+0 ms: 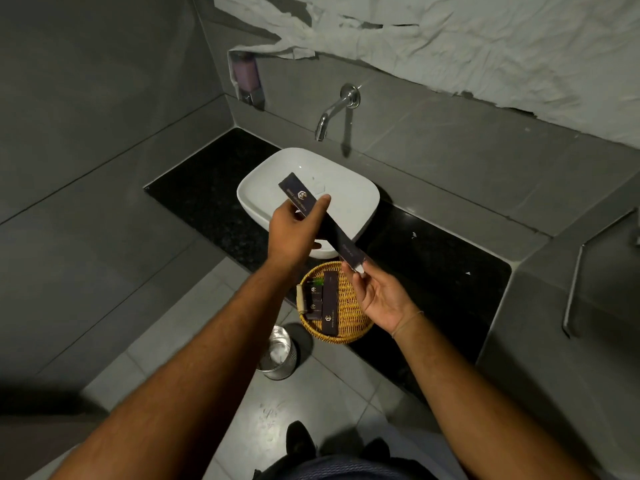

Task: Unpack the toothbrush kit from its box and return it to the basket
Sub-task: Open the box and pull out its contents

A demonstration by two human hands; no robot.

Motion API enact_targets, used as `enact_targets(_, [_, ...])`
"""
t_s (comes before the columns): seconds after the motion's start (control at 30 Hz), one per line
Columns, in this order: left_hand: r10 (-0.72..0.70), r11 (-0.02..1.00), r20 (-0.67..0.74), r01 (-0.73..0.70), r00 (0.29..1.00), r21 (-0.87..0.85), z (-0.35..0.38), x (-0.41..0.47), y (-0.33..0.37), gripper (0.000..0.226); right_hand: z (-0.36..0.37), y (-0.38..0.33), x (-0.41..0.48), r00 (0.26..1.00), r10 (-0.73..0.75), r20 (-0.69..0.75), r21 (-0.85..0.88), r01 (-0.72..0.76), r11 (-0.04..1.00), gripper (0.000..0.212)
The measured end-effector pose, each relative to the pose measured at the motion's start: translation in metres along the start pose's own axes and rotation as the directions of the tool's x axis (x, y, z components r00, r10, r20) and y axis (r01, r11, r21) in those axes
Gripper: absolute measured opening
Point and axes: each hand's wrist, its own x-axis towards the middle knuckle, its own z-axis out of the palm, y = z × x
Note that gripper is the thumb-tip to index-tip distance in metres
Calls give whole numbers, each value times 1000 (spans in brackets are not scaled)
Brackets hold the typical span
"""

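Observation:
A long dark toothbrush box (341, 242) with a pale logo is held slanted above the white basin and the basket. My left hand (294, 233) grips its middle, thumb lying across the top face. My right hand (377, 296) pinches the box's near end, where something whitish shows at the fingertips. Below, a round wicker basket (349, 306) sits on the black counter's front edge. It holds another long dark box (329, 306) and a few small dark boxes (313, 299).
The white basin (349, 202) stands on a black stone counter (433, 268) under a chrome wall spout (334, 112). A metal bin (278, 355) sits on the tiled floor below the basket. Grey tiled walls enclose the left side and back.

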Motion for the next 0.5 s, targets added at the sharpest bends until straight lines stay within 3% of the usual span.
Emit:
enact_targets(0.1, [-45, 998, -14, 44, 999, -54, 0, 5, 4, 35, 4, -4, 0, 999, -23, 48, -2, 23, 1000, 39])
enact_targets(0.23, [-9, 1000, -3, 9, 1000, -30, 2, 7, 8, 34, 6, -7, 4, 1000, 7, -15, -92, -8, 996, 36])
enact_targets(0.3, [20, 1000, 17, -19, 1000, -5, 3, 6, 11, 29, 4, -8, 7, 998, 23, -54, -153, -31, 988, 45])
enact_targets(0.4, [40, 999, 78, -41, 996, 7, 2, 5, 14, 26, -1, -10, 8, 996, 75, -50, -107, -80, 991, 57])
enact_targets(0.5, [62, 998, 107, -64, 992, 11, 3, 3, 16, 23, -2, -9, 7, 991, 129, -24, -118, -131, 984, 48])
